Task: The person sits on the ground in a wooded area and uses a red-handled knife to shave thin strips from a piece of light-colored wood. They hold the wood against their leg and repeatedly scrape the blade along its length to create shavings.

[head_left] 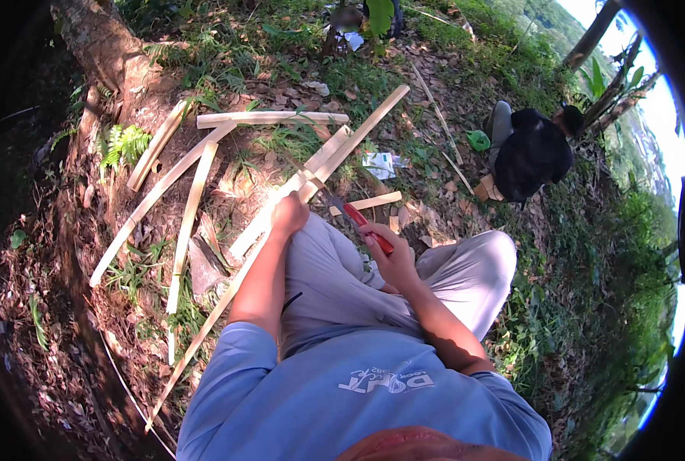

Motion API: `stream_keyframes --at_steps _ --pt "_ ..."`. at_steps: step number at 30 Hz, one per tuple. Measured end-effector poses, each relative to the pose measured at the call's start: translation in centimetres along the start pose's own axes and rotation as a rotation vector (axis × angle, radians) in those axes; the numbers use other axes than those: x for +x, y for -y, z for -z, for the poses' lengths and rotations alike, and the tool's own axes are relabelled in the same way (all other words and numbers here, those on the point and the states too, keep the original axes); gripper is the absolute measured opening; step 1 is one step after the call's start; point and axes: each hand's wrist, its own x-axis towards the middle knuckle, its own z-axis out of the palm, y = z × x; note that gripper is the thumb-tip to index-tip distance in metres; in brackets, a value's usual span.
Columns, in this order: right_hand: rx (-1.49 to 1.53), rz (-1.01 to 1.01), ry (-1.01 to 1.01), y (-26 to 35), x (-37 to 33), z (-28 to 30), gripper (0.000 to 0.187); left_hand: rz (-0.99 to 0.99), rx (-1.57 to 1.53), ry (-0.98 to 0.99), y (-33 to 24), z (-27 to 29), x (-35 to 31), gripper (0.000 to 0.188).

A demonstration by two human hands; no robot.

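Note:
My right hand (391,255) is closed around the red handle of a hand saw (336,203). Its narrow grey blade points up and left and lies across a long pale wooden strip (361,132). My left hand (289,214) grips that strip beside my bent knee, just to the near side of the blade. The strip runs from the far right of the work area down past my left forearm. Beneath or alongside it lies a shorter wooden piece (252,234), partly covered. Where the teeth meet the wood is too small to make out.
More wooden strips (192,207) lie on the leafy ground to the left, near a tree trunk (119,58). A short offcut (367,203) and a white packet (378,164) are ahead of my knees. Another person in dark clothing (533,150) sits at the far right.

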Motion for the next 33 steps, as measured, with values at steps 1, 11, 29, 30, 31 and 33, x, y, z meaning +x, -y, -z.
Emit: stream_keyframes --at_steps 1,11,29,30,31,33 --pt "-0.041 -0.012 0.045 0.7 -0.5 0.3 0.022 0.019 -0.054 0.013 0.4 0.0 0.0 0.033" --pt "-0.273 -0.021 0.134 16.2 -2.6 6.4 0.019 0.044 -0.121 0.046 -2.4 2.2 -2.6 0.039" --pt "-0.329 0.009 0.256 19.7 1.0 2.8 0.017 -0.003 0.084 0.005 0.1 -1.3 -1.4 0.035" --pt "-0.255 0.028 0.243 18.6 1.2 2.1 0.017 -0.011 0.058 -0.007 -0.4 -1.2 -1.3 0.035" --pt "-0.305 0.073 0.224 15.7 2.6 0.8 0.017 -0.016 0.031 -0.019 -0.8 -1.2 -1.5 0.034" --pt "-0.286 0.111 0.114 6.7 5.1 -2.4 0.017 -0.142 0.046 -0.054 -1.6 -1.8 -1.0 0.036"
